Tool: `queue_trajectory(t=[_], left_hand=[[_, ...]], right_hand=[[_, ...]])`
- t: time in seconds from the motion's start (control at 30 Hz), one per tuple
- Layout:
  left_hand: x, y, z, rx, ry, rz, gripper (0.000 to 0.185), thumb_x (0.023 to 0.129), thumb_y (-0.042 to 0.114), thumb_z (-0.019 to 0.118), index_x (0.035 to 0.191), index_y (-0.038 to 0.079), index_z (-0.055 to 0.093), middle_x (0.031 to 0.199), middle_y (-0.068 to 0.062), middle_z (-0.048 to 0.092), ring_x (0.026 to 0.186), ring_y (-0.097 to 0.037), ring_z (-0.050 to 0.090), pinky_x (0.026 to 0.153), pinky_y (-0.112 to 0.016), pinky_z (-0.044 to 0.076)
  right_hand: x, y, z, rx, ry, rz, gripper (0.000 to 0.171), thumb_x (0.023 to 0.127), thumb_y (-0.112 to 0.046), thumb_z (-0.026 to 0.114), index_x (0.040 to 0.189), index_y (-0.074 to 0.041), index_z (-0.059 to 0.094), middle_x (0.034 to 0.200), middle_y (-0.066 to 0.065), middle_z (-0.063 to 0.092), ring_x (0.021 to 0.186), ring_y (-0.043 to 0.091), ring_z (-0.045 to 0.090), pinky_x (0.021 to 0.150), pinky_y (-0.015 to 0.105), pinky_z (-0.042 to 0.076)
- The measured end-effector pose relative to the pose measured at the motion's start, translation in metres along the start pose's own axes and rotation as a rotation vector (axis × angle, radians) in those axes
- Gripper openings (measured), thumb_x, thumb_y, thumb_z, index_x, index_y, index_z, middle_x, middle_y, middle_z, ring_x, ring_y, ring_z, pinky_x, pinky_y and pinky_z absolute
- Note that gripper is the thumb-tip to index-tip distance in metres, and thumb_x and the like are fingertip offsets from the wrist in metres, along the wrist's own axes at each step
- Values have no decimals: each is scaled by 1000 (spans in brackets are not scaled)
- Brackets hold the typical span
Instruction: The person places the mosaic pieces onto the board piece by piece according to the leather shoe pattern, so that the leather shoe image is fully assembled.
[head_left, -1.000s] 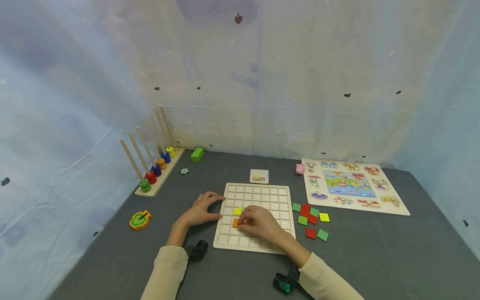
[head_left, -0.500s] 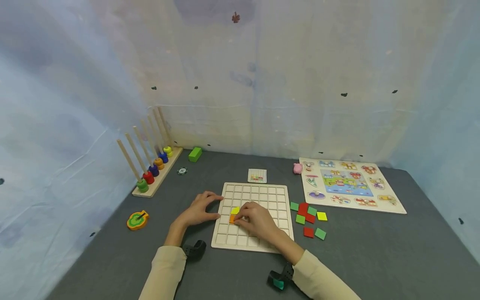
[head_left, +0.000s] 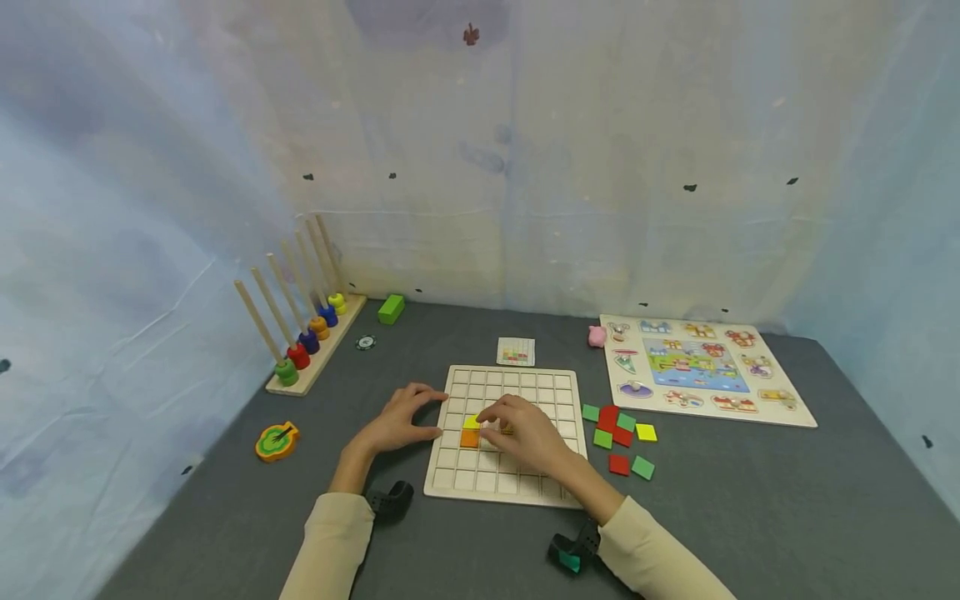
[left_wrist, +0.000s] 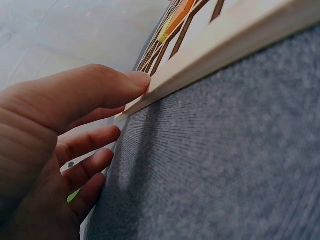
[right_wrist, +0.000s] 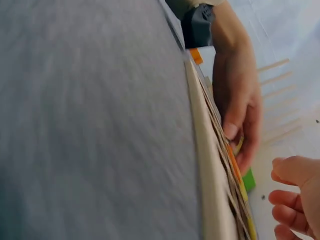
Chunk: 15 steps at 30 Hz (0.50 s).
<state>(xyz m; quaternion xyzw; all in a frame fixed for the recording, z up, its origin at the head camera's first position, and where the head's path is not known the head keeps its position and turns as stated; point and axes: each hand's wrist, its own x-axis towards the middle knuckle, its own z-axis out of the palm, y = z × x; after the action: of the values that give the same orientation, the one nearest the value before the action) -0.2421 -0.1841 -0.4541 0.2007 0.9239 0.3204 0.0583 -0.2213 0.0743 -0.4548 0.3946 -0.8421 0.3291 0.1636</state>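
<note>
The grid board [head_left: 504, 433] sits flat on the grey tabletop [head_left: 750, 500], right under both hands. An orange tile [head_left: 469, 438] and a yellow tile [head_left: 472, 422] are already in cells near its left side, just left of the right hand's fingertips. The right hand [head_left: 525, 433] hovers over the middle of the board with fingers curled down; there's a hint of something yellowish under them, but I can't tell if that grip actually has hold of a tile. The left hand [head_left: 397, 421] rests at the board's left edge, fingers relaxed and spread, thumb pressed against the wooden rim, holding nothing.

Just right of the right hand is a loose bunch of red, green and yellow tiles [head_left: 621, 437]. Beyond that is a picture puzzle [head_left: 701, 371] with a pink pig [head_left: 597, 336] at its corner. Past the board lies a small pattern card [head_left: 516, 352]. Well off to the left of the left hand: a peg rack with rings [head_left: 307, 333], a green block [head_left: 391, 308] and an apple-shaped piece [head_left: 276, 440].
</note>
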Motion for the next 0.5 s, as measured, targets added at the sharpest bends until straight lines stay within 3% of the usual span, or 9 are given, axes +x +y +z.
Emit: queue_trajectory(t=[0.27, 0.5], left_hand=[[0, 0, 0, -4, 4, -1, 56, 80, 28, 73, 132, 17, 53, 131, -8, 42, 118, -30, 35, 95, -56, 30], [-1, 1, 0, -4, -1, -1, 56, 81, 28, 72, 132, 17, 53, 130, -9, 42, 118, -30, 35, 95, -57, 30]], right_hand=[[-14, 17, -37, 16, 56, 2, 12, 83, -13, 70, 95, -11, 70, 89, -2, 62, 70, 8, 52, 60, 22, 44], [-37, 32, -78, -17, 39, 76, 15, 83, -11, 70, 97, -9, 70, 93, 2, 63, 70, 8, 51, 59, 28, 46]])
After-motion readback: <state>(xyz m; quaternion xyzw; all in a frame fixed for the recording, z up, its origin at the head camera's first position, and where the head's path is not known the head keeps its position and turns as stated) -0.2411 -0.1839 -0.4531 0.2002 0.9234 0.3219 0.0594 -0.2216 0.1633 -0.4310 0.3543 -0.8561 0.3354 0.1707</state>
